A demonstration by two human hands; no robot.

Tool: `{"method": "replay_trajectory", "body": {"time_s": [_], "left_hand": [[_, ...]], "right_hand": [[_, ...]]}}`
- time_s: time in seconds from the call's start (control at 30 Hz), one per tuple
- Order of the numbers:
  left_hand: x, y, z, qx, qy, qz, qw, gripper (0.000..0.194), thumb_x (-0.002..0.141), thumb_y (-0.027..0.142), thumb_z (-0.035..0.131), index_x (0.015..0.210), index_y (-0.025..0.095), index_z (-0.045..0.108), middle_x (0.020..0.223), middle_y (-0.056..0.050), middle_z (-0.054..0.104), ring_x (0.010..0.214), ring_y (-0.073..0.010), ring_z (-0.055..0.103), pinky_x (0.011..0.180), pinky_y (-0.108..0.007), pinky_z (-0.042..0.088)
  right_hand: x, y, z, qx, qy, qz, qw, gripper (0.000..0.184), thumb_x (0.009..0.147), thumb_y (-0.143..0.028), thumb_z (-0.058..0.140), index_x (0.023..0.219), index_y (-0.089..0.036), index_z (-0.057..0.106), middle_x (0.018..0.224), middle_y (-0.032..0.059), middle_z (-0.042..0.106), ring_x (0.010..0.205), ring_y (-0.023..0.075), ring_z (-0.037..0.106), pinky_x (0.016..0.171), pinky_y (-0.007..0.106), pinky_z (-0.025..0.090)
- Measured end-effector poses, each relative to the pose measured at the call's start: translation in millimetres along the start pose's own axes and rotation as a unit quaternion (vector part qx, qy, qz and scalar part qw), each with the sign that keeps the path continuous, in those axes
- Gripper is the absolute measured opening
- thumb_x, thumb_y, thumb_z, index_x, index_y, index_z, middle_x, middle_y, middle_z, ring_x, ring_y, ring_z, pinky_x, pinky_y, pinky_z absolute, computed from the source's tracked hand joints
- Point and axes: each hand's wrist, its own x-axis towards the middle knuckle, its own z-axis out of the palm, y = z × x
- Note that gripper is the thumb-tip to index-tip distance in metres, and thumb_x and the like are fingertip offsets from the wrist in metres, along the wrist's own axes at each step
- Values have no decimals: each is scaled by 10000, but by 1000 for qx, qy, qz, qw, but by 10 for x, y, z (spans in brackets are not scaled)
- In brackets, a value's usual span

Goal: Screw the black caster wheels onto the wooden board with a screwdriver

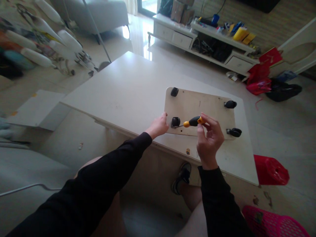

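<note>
Four casters stand wheels-up on the board, one near each corner. The screwdriver lies across the board's near half, its long axis running roughly left to right and its shaft pointing left. The tip reaches the base of the near-left caster; whether it sits in a screw is too small to tell. A dark hole shows in the board just to the near side of the shaft.

The right hand has thumb and fingers pinched together on the right end of the handle, so the near-left caster lies to the left of that grip, with the whole tool between. The left hand is nearer to this caster, just left of it, at the board's left edge; whether its fingers clamp the edge or only rest there, I cannot tell.

The board lies flat on the right part of the table, its long axis also left to right. A small brownish bit lies between the board and the table's near edge. Beyond the table's right end is a red bin, with a pink basket nearer. A cabinet stands on the far side.
</note>
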Motion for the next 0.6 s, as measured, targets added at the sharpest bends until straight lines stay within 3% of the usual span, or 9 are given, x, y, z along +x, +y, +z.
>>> {"method": "replay_trajectory", "body": {"time_s": [0.17,0.33,0.4,0.53,0.6], "left_hand": [[-26,53,-18,24,-31,-15,999,475,900,86,560,1367,170,574,1341,-213,721,1232,-341,705,1013,-438,562],[-41,58,-8,1,-36,-17,999,518,929,106,557,1446,130,531,1466,-261,645,1323,-372,665,1101,-478,520],[-29,41,-5,-2,-36,-21,999,529,933,112,561,1460,124,522,1457,-264,652,1322,-375,666,1108,-482,517],[-16,26,-7,3,-27,-16,1000,556,926,109,582,1478,142,516,1448,-245,669,1329,-357,668,1112,-459,521],[-24,34,-10,5,-28,-15,999,565,929,112,582,1489,136,510,1461,-249,662,1340,-355,664,1119,-458,518]], "right_hand": [[2,16,43,-23,52,-9,998,235,906,-272,818,1131,-336,793,1067,22,685,1011,206,736,823,424,707],[-2,42,48,30,23,35,999,310,999,-253,654,1296,-306,721,1272,73,741,1219,252,741,935,461,699],[12,45,39,39,22,37,998,287,988,-265,671,1266,-298,731,1305,83,719,1230,253,733,934,454,698],[56,24,27,37,41,29,998,306,854,-260,867,1143,-316,785,1124,24,634,1018,173,735,836,357,708],[67,9,23,35,42,33,998,293,858,-249,866,1133,-315,791,1040,8,626,967,158,732,823,347,707]]}}
